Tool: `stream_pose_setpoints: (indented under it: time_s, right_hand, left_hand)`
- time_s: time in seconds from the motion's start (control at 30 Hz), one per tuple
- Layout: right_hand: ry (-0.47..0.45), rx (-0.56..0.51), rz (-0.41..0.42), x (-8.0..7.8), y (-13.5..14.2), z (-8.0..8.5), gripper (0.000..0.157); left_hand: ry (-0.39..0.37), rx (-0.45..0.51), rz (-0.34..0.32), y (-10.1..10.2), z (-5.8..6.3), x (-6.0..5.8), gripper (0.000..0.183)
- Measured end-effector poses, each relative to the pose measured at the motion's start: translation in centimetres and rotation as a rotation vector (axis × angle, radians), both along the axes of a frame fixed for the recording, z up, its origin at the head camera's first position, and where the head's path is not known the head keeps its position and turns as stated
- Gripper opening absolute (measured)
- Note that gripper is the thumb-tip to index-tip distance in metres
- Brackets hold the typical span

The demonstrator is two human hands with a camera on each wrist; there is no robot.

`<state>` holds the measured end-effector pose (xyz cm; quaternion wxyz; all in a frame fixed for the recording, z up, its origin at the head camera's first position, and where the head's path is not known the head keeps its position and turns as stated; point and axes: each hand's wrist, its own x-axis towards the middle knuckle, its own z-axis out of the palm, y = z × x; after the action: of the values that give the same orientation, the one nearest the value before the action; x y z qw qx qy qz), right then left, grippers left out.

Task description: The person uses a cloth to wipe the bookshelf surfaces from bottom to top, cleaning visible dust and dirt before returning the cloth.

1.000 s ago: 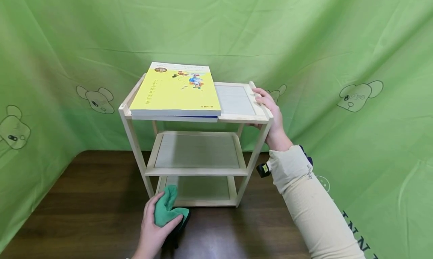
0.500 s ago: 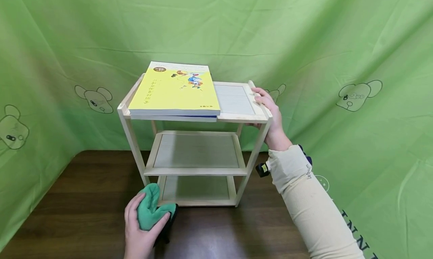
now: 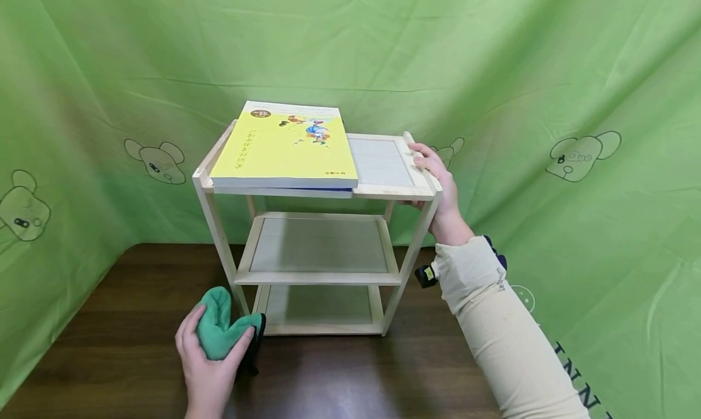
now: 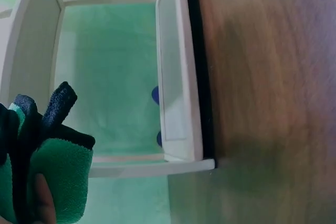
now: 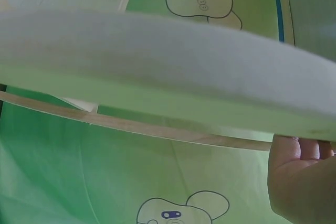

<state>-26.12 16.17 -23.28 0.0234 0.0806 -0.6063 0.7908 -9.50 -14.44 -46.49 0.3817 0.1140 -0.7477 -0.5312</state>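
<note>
My left hand (image 3: 204,373) holds a folded green cloth (image 3: 218,337) with black edging, bunched between thumb and fingers. It is low, in front of the left front leg of a pale wooden three-tier shelf (image 3: 317,278). In the left wrist view the cloth (image 4: 63,179) shows dark folds beside the shelf frame. My right hand (image 3: 446,200) grips the right end of the top tier, fingers over the side rail; its thumb is mostly hidden beneath. In the right wrist view part of this hand (image 5: 302,182) shows at the shelf's edge.
A yellow-covered book (image 3: 290,151) lies on the left of the top tier, over another book with a blue edge (image 3: 334,189). Green curtain (image 3: 350,54) with cartoon animal heads hangs behind and at both sides. The floor (image 3: 350,376) is dark wood.
My left hand has moved left and slightly up with the cloth, from in front of the bottom tier to the left front leg. The right hand keeps its grip on the shelf.
</note>
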Motion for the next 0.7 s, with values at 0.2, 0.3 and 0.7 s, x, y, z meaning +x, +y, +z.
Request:
stream_pose_setpoints:
  time_s: [0.2,0.3,0.7]
  right_hand:
    - [-0.007,-0.007,0.000,0.0,0.0,0.0,0.033]
    - [-0.009,-0.012,-0.001,0.0,0.0,0.1,0.032]
    - [-0.010,0.012,-0.013,0.1,-0.1,0.2,0.034]
  left_hand:
    - [0.034,0.001,-0.013,-0.7,0.6,-1.6,0.094]
    - [0.029,0.010,-0.018,-0.9,1.2,-2.4,0.094]
    - [0.001,-0.050,-0.041,-0.8,2.3,-4.4,0.094]
